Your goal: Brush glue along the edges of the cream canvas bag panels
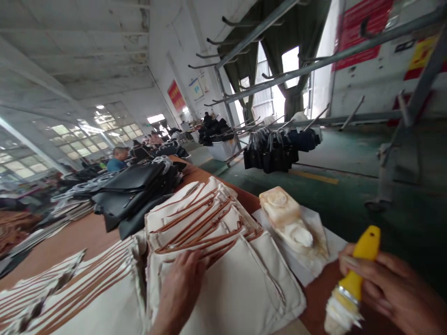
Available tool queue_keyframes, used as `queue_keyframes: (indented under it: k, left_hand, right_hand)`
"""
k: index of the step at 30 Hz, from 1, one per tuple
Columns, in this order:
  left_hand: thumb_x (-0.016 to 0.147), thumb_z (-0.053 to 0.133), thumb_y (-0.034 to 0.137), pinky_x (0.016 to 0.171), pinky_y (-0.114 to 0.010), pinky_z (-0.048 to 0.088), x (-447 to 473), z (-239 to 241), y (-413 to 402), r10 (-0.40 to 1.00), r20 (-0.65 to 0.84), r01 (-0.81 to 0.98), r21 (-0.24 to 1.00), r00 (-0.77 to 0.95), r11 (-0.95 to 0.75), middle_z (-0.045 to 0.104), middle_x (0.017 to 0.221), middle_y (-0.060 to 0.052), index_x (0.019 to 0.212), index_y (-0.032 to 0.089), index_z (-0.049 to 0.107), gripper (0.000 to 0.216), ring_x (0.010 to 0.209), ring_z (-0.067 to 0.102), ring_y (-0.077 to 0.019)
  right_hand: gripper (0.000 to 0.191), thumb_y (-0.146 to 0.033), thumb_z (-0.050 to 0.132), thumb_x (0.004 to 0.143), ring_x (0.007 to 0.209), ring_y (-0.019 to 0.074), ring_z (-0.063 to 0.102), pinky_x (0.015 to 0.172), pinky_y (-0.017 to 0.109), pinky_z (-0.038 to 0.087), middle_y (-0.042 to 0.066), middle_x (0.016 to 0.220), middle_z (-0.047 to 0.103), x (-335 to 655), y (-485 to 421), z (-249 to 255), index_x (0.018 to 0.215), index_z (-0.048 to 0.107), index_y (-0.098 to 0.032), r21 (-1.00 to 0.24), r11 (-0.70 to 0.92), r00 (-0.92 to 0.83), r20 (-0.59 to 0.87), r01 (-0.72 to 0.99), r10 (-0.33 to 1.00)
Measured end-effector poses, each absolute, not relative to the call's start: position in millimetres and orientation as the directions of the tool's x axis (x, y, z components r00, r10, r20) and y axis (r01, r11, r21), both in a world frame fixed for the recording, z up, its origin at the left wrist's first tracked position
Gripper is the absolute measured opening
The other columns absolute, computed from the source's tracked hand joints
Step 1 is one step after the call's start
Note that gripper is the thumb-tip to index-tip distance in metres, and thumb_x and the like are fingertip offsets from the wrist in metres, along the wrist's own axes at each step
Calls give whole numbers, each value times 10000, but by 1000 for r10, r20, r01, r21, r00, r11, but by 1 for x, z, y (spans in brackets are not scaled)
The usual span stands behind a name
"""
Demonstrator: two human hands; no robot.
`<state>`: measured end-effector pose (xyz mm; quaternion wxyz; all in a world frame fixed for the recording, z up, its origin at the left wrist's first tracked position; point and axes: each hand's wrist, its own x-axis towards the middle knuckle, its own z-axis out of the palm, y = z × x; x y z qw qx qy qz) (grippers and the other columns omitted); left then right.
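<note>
My left hand [181, 284] lies flat with fingers stretched out on a fanned stack of cream canvas pieces with brown trim [213, 232] on the brown table [70, 237]. My right hand [394, 288] grips a brush with a yellow handle [352, 279], its white bristles coated in glue and pointing down at the table's near right edge. Just beyond the brush, a glue-crusted container [286, 216] rests on white paper [328, 246].
A second stack of cream pieces [87, 293] lies at the near left. Black leather pieces [136, 190] are piled farther along the table. Metal racks [279, 139] with black bags hanging stand on the green floor at right. People sit at the far end.
</note>
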<state>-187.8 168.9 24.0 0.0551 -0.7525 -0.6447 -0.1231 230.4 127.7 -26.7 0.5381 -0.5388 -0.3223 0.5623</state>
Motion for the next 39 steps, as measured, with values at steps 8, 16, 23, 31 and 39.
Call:
queue_keyframes:
  k: [8,16,23,31,39]
  left_hand:
    - [869,554,352,798,-375,405,-80,15,199,982,170,984,168,-85,56,686,1064,-82,946,267,732,211,1020,592,-295]
    - [863,532,341,662,-235,407,-64,38,169,992,120,935,354,-38,-7,707,800,-6,836,219,676,191,754,632,-172]
    - [817,564,403,676,-257,444,-32,64,110,1000,-28,821,571,-5,20,714,786,-25,873,193,710,262,740,634,-192]
    - [775,596,413,641,-252,431,-5,66,80,1000,-1,742,671,0,1,626,734,-8,807,198,721,251,678,569,-168]
    - [801,595,375,650,-255,430,-1,61,73,1000,-16,740,673,10,3,622,747,-14,829,189,730,232,690,573,-168]
  right_hand:
    - [499,-650,680,792,408,92,353,391,216,285,-45,475,405,247,111,-11,708,615,-163,-958,-142,61,-162,-249,985]
    - [383,-530,691,844,408,83,338,389,206,238,-74,503,394,240,124,16,795,571,-170,-902,-54,7,-64,-428,998]
    - [357,-506,628,885,451,100,328,429,232,276,-70,518,382,207,144,48,773,546,-177,-909,128,-88,176,-397,980]
    - [273,-336,577,919,607,161,496,579,275,397,4,650,531,188,138,48,697,525,-185,-897,424,-116,438,-130,891]
    - [246,-325,552,932,632,177,528,602,279,417,17,676,559,209,133,57,725,524,-195,-883,461,-31,465,-87,885]
